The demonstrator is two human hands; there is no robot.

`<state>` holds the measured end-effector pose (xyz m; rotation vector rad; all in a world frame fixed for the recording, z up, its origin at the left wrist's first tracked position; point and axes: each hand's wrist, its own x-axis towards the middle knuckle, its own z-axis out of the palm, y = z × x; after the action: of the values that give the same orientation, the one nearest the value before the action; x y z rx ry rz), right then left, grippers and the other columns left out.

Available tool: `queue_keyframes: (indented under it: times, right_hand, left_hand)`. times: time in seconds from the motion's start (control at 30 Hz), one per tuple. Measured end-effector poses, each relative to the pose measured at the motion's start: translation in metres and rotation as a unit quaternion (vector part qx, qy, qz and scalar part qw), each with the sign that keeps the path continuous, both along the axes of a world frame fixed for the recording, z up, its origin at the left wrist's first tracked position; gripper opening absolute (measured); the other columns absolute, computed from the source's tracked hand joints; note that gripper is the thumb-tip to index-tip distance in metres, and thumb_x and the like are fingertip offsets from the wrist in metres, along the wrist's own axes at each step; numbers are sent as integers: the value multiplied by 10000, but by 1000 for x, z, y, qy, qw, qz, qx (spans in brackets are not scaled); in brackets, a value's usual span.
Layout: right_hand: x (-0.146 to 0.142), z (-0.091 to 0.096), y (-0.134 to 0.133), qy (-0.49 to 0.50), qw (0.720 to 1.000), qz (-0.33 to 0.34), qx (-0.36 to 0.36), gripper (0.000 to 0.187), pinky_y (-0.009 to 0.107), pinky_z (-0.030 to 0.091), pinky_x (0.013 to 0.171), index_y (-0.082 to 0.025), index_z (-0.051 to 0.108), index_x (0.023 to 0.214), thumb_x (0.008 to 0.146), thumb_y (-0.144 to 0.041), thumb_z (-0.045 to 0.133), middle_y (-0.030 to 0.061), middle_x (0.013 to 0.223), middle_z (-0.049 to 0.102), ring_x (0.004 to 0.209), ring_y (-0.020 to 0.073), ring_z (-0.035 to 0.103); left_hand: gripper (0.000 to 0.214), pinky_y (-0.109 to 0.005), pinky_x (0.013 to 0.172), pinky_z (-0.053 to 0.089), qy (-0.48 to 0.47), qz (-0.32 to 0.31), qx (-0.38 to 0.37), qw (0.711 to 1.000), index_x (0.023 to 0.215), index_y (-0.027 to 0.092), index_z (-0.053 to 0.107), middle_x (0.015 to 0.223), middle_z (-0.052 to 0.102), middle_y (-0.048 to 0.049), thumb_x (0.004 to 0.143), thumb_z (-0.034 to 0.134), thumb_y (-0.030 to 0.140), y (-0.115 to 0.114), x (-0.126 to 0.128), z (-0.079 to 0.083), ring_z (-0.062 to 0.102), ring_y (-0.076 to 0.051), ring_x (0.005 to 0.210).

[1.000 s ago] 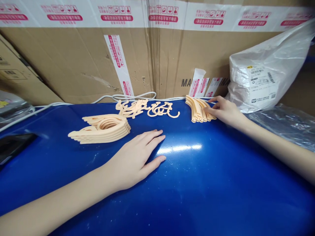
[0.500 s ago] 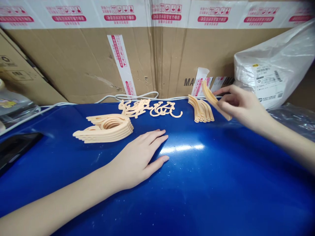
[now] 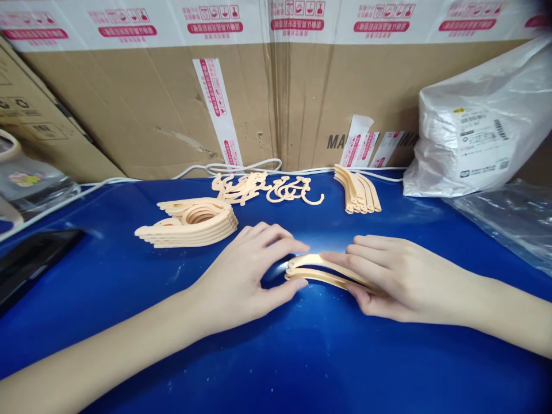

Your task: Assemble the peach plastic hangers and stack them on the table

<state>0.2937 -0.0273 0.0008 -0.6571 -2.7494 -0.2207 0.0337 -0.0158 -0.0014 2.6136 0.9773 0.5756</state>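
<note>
My right grip pinches two strips; their free ends sit between thumb and forefinger of my left grip, half open, contact there unclear.

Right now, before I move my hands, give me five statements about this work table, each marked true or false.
1. The right hand grips curved cream plastic strips. True.
2. The loose pile of cream plastic hooks touches the left hand. False: it lies farther back, apart from that hand.
3. The whitish plastic bag with a printed label sits left of the hooks. False: it sits to their right.
4. The flat black device lies left of the left hand. True.
5. The tabletop is red. False: it is blue.
</note>
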Motion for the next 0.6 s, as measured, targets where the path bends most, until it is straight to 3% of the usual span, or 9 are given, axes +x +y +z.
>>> queue_keyframes:
  times: [0.13, 0.4, 0.6]
  right_hand:
    - [-2, -3, -1, -11, 1000, 6, 3, 292, 322, 436, 627, -66, 637, 1113, 907, -188, 470, 61, 759, 615, 687, 201, 503]
    - [3, -8, 5, -21, 1000, 5, -5, 336, 306, 406, 632, -107, 577, 1220, 948, -259, 451, 49, 795, 594, 699, 190, 485]
    - [3, -9, 4, -4, 1000, -15, -6, 271, 301, 362, 593, -147, 615, 904, 975, -329, 427, 36, 713, 552, 641, 178, 460]
  left_hand:
    - [191, -358, 781, 371, 33, -20, 12, 999, 1068, 245, 635, 960, 654, -7, 908, 550, 307, 0, 4, -1, 525, -195, 881]
    - [208, -360, 760, 347, 75, -20, 62, 995, 1059, 195, 622, 919, 615, -27, 902, 520, 286, 0, 6, -4, 503, -200, 853]
    - [203, -357, 733, 357, 79, -11, 77, 994, 1019, 194, 645, 915, 586, -39, 918, 501, 295, -1, 4, -3, 480, -201, 830]
